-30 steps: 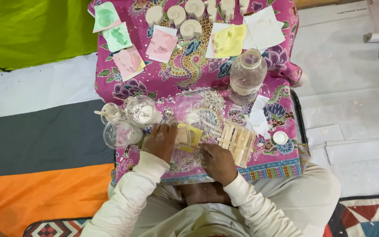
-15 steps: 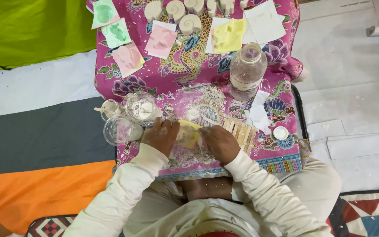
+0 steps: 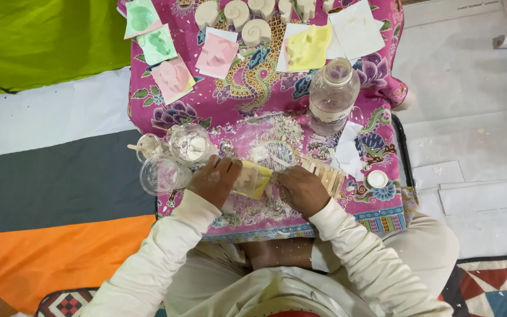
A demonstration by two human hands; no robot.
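My left hand (image 3: 215, 179) grips a small yellow mould (image 3: 253, 179) from its left side, on the pink patterned cloth (image 3: 265, 105). My right hand (image 3: 301, 188) is closed at the mould's right edge and holds a thin wooden stick (image 3: 281, 162) that points up and left over it. White powder dusts the cloth around both hands. A stack of wooden sticks (image 3: 327, 173) lies just right of my right hand. Three clear plastic cups (image 3: 165, 158) with white residue stand left of my left hand.
A clear plastic jar (image 3: 332, 94) stands behind my right hand, with torn white paper (image 3: 347, 154) and a small white lid (image 3: 376, 178) nearby. Coloured moulds (image 3: 174, 76) and white plaster shells (image 3: 236, 14) lie at the cloth's far end. Green, grey and orange mats (image 3: 59, 182) lie left.
My right hand has moved up from the cloth's near edge to the yellow mould's right side and now works the stick there. My left hand stays on the mould.
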